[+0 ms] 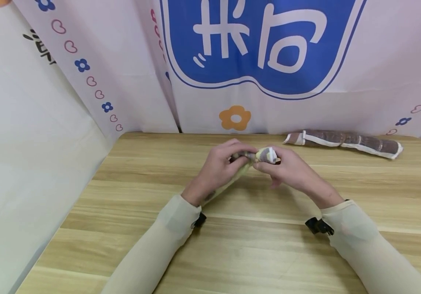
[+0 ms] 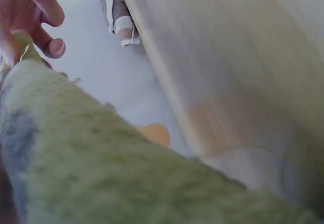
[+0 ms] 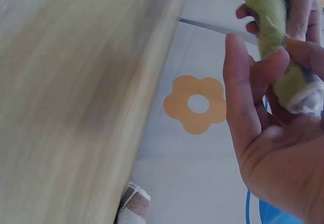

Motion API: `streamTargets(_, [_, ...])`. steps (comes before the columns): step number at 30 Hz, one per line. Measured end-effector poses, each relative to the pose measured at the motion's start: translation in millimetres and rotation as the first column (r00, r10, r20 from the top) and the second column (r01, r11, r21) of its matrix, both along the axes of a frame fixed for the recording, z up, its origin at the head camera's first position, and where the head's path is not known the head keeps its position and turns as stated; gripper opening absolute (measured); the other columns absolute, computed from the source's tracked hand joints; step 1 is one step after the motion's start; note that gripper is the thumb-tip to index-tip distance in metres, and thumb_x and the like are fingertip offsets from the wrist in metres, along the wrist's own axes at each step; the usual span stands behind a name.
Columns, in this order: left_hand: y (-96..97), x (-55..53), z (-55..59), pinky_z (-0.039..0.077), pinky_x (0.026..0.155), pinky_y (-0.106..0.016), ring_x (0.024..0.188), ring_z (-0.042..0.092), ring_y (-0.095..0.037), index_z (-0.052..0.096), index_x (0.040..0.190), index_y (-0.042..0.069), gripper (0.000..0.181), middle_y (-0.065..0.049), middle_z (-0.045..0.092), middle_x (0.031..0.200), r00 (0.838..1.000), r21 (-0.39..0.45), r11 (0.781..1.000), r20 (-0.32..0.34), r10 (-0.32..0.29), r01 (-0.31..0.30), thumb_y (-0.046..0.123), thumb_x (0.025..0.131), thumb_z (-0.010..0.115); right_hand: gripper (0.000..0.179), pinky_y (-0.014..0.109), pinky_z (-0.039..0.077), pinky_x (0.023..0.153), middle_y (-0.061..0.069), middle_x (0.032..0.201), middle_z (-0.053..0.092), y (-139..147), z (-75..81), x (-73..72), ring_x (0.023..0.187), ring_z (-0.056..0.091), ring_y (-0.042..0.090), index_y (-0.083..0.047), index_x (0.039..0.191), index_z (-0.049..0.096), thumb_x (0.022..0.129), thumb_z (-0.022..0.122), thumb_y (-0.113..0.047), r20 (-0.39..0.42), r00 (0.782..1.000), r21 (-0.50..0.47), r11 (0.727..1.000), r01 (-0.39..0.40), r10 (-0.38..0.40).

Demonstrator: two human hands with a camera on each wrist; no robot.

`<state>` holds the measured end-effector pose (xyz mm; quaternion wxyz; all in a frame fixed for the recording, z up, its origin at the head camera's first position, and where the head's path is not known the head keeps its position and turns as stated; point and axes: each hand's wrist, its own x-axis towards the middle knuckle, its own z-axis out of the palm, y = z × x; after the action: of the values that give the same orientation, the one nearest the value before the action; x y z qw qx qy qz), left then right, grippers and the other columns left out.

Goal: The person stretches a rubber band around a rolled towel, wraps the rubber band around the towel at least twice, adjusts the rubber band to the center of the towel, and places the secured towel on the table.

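A fuzzy rolled towel [image 1: 265, 155], yellow-green with grey patches, is held above the table by both hands. My left hand [image 1: 219, 163] grips the roll along its length, with the fingers curled over it. The right hand [image 1: 291, 167] pinches the roll close to its whitish end; in the right wrist view the thumb and a finger press on the green towel [image 3: 272, 19]. One part of the roll slants down beneath the left wrist. Up close, the green towel [image 2: 126, 148] fills the lower left wrist view, and the left palm is hidden.
A brown rolled towel with white edging [image 1: 357, 143] lies at the table's back right. The wooden table [image 1: 254, 253] ends at a hanging white cloth [image 1: 195, 110] with blue and orange prints. A white wall stands on the left.
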<state>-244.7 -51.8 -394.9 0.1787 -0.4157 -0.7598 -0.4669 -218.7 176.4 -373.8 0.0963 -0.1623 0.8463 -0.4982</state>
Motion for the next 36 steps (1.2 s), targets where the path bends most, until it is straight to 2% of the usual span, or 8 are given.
streamTargets(6, [2.6, 0.9, -0.5, 0.043, 0.061, -0.027, 0.073, 0.052, -0.016, 0.078, 0.115, 0.003, 0.02, -0.007, 0.072, 0.102, 0.992, 0.168, 0.979, 0.058, 0.108, -0.116, -0.004, 0.098, 0.07, 0.038, 0.036, 0.056, 0.056, 0.017, 0.101, 0.074, -8.5, -7.1, 0.6, 0.054, 0.061, 0.024, 0.0, 0.125, 0.069, 0.107, 0.066, -0.034, -0.029, 0.998, -0.109, 0.992, 0.058, -0.062])
streamTargets(10, [2.4, 3.1, 1.0, 0.042, 0.061, -0.026, 0.072, 0.051, -0.017, 0.078, 0.116, 0.003, 0.02, -0.006, 0.074, 0.115, 0.971, 0.241, 0.948, 0.169, 0.171, -0.209, -0.004, 0.099, 0.068, 0.032, 0.036, 0.055, 0.054, 0.017, 0.105, 0.071, -16.5, -12.1, 2.5, 0.055, 0.059, 0.027, -0.001, 0.123, 0.069, 0.109, 0.064, -0.028, -0.093, 0.995, -0.132, 0.991, 0.015, -0.027])
streamTargets(13, [3.0, 3.8, 2.7, 0.048, 0.067, -0.026, 0.082, 0.059, -0.015, 0.077, 0.117, 0.004, 0.021, -0.004, 0.074, 0.122, 0.949, 0.267, 0.93, 0.255, 0.183, -0.251, -0.003, 0.1, 0.067, 0.027, 0.033, 0.051, 0.053, 0.013, 0.107, 0.07, -20.9, -16.5, 3.8, 0.058, 0.058, 0.026, -0.005, 0.127, 0.069, 0.106, 0.068, -0.024, -0.205, 0.979, -0.077, 0.997, -0.001, -0.015])
streamTargets(16, [3.6, 3.9, 5.2, 0.051, 0.072, -0.028, 0.093, 0.064, -0.012, 0.078, 0.118, 0.005, 0.021, -0.001, 0.075, 0.122, 0.93, 0.268, 0.92, 0.31, 0.197, -0.284, -0.001, 0.1, 0.068, 0.027, 0.03, 0.049, 0.056, 0.011, 0.113, 0.069, -23.2, -20.8, 4.6, 0.063, 0.058, 0.019, -0.007, 0.128, 0.07, 0.103, 0.072, -0.016, -0.399, 0.917, -0.014, 1.0, 0.015, -0.02])
streamTargets(21, [3.6, 3.6, 8.2, 0.052, 0.07, -0.026, 0.091, 0.064, -0.01, 0.077, 0.118, 0.005, 0.022, -0.002, 0.075, 0.118, 0.92, 0.26, 0.919, 0.336, 0.203, -0.297, -0.001, 0.1, 0.067, 0.03, 0.031, 0.058, 0.061, 0.015, 0.126, 0.062, -24.3, -24.5, 4.8, 0.07, 0.06, 0.012, -0.006, 0.125, 0.074, 0.096, 0.076, -0.001, -0.658, 0.75, -0.017, 0.997, 0.071, -0.065])
streamTargets(25, [6.1, 4.5, 9.9, 0.054, 0.064, -0.025, 0.078, 0.064, -0.012, 0.076, 0.121, 0.005, 0.023, -0.006, 0.073, 0.113, 0.911, 0.272, 0.922, 0.382, 0.159, -0.275, 0.0, 0.1, 0.067, 0.031, 0.037, 0.063, 0.065, 0.019, 0.134, 0.058, -23.6, -25.5, 4.7, 0.08, 0.067, 0.016, -0.005, 0.123, 0.074, 0.093, 0.077, 0.003, -0.714, 0.693, -0.066, 0.995, 0.076, -0.101])
streamTargets(28, [7.4, 6.3, 11.0, 0.055, 0.061, -0.026, 0.068, 0.064, -0.014, 0.075, 0.123, 0.005, 0.024, -0.008, 0.07, 0.108, 0.894, 0.291, 0.918, 0.429, 0.127, -0.27, 0.002, 0.1, 0.068, 0.035, 0.037, 0.063, 0.067, 0.018, 0.136, 0.058, -23.3, -26.1, 4.7, 0.084, 0.07, 0.018, -0.004, 0.127, 0.072, 0.092, 0.076, 0.005, -0.717, 0.688, -0.103, 0.993, 0.051, -0.11])
streamTargets(36, [10.5, 8.4, 11.4, 0.056, 0.066, -0.026, 0.077, 0.067, -0.017, 0.072, 0.127, 0.004, 0.028, -0.01, 0.069, 0.11, 0.866, 0.31, 0.911, 0.491, 0.092, -0.272, 0.004, 0.099, 0.069, 0.044, 0.021, 0.06, 0.073, 0.019, 0.138, 0.059, -22.3, -26.6, 3.8, 0.086, 0.073, 0.022, 0.0, 0.133, 0.068, 0.09, 0.075, 0.01, -0.71, 0.695, -0.168, 0.986, -0.014, -0.111])
